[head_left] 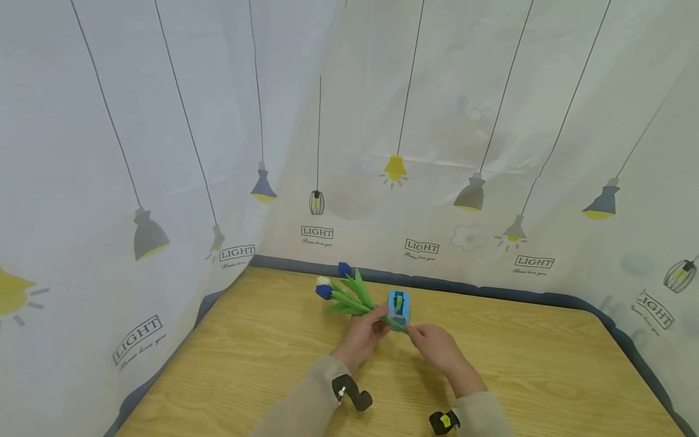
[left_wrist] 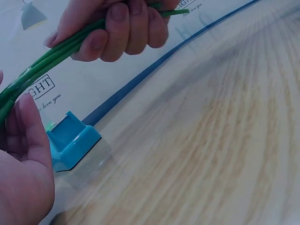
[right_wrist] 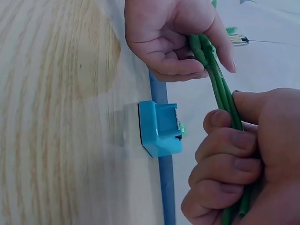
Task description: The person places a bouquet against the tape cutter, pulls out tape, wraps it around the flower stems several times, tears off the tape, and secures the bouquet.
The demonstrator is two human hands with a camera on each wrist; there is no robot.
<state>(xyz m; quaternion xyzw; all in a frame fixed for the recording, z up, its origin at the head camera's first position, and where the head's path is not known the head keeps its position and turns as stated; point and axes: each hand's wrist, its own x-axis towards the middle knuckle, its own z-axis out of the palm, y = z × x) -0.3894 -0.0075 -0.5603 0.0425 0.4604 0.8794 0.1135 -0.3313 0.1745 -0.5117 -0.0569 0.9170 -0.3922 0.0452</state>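
A bunch of artificial tulips [head_left: 357, 290], with blue and white heads and green leaves, is held up slantwise over the table, heads to the far left. My left hand [head_left: 363, 337] holds the stems just below the leaves, thumb on one side and fingers on the other. Lower down, my right hand [head_left: 439, 349] grips the stem ends, its fingers curled round them in the right wrist view. Something shiny and clear wraps the green stems [left_wrist: 56, 55] close to the left hand. Just beyond the hands stands a blue tape dispenser [right_wrist: 159, 129] with a green core and a toothed cutting edge.
The wooden table [head_left: 546, 358] carries the dispenser behind the stems. White curtains [head_left: 355, 133] printed with lamps enclose its back and sides, with a dark blue border [head_left: 464, 283] along the table's edge. Both wrists wear black camera mounts [head_left: 349, 391].
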